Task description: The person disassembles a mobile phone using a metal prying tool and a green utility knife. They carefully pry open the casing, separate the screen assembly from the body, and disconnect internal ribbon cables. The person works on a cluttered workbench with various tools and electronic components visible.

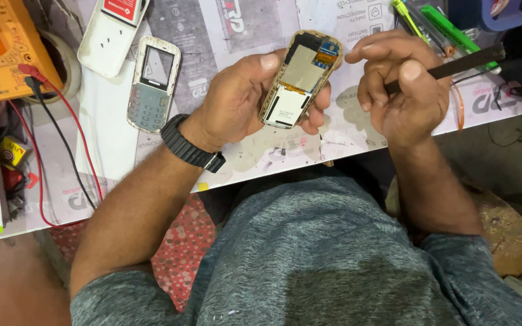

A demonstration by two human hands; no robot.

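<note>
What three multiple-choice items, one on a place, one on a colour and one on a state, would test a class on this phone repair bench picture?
1. Where does the loose keypad cover lie?
A. on the table, left of the left hand
B. on the person's lap
C. in the right hand

2. What colour is the meter at top left?
A. blue
B. orange
C. white

3. In what state is the phone in the left hand?
A. closed, screen lit
B. opened, inner parts showing
C. wrapped in cloth

Answers: 1 A, it rests flat on the bench beside the wrist. 2 B, its case is orange with red and black leads. 3 B, the front is off and the metal shield and board show.
</note>
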